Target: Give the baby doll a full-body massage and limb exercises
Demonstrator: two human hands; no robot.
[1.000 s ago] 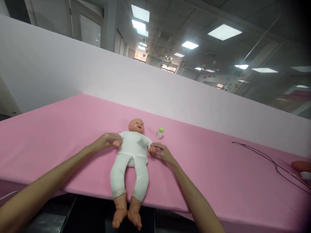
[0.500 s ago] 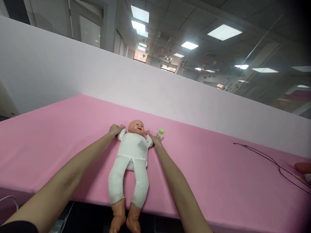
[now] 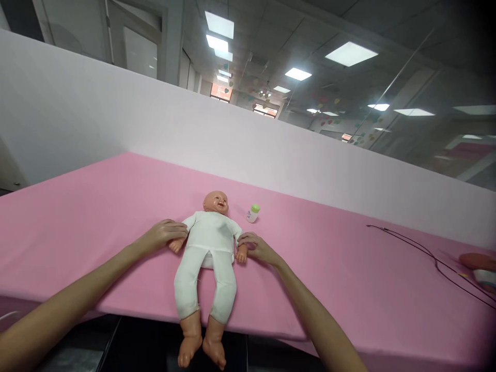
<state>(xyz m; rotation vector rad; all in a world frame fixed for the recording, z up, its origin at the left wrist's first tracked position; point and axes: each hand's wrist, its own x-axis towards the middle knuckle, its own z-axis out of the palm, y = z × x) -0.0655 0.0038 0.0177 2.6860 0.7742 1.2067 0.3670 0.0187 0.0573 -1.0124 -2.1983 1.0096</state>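
Observation:
A baby doll in a white top and trousers lies on its back, its bare feet hanging over the front edge of a pink-covered table. My left hand is closed around the doll's forearm on the left side, with the small doll hand poking out below. On the other side, my right hand grips the opposite forearm near the wrist. Both doll arms point down beside its body. Close to the doll's head stands a small bottle with a green cap, touched by neither hand.
A thin black cable runs across the right part of the table. At the right edge lies an orange-brown object, partly cut off. Behind the table rises a low white partition. A dark gap shows below the front edge.
Both doll arms have come down from beside its head to its sides, with my hands on them. The bottle, partly covered by my right hand before, now shows fully.

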